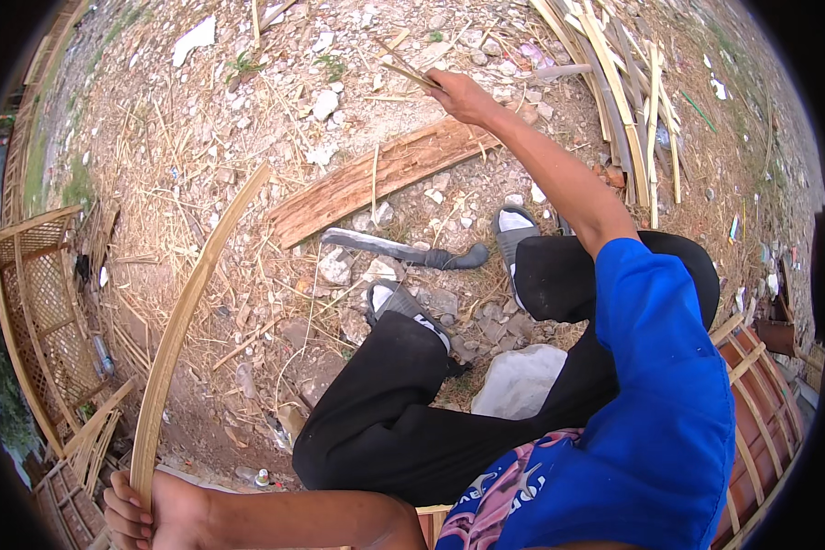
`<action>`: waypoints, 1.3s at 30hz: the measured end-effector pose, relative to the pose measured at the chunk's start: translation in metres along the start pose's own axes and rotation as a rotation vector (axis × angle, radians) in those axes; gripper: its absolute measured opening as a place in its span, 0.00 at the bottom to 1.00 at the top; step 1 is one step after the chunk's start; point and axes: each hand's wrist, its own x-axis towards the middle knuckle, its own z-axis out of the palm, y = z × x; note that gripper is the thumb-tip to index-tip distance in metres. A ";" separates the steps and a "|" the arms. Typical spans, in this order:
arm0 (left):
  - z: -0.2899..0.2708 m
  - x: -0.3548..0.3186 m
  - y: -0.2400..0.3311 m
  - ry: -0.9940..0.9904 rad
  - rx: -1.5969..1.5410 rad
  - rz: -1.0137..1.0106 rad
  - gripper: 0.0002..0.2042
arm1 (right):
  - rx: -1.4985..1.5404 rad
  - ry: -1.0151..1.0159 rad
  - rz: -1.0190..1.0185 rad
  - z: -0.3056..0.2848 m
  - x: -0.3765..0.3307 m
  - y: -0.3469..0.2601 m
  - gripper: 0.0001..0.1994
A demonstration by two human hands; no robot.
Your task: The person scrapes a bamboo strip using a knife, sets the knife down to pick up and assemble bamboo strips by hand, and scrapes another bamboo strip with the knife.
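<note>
Stony ground point(192, 403), long curved tan strip point(183, 308) clamped in left fingers point(125, 510), right fingers point(438, 81) closed on thin sticks point(411, 76)

One left hand point(165, 511), one right hand point(463, 97), one long strip point(197, 275), at least one thin strip point(414, 77), one plank point(339, 196), one tool point(376, 244), two sandals point(519, 240), two socks point(513, 221), two trouser legs point(376, 385), one shirt point(651, 403), one block point(515, 380), at least one lattice panel point(64, 312), one heap of slats point(625, 105) too jumbled to count, and stones point(325, 104), many, likewise past counting

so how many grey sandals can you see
2: the left sandal, just below the hook-ended tool, and the right sandal, just past that tool's right end. No others show.
</note>
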 end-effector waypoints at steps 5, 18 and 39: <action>0.000 -0.004 -0.006 -0.022 -0.070 -0.037 0.14 | 0.484 0.539 0.049 -0.067 0.046 -0.007 0.10; 0.014 -0.011 -0.011 -0.102 -0.109 -0.079 0.14 | 0.941 0.183 0.511 -0.003 0.101 -0.070 0.19; 0.029 -0.027 -0.014 -0.069 -0.143 -0.110 0.14 | 0.154 -0.543 0.302 0.149 -0.007 -0.043 0.21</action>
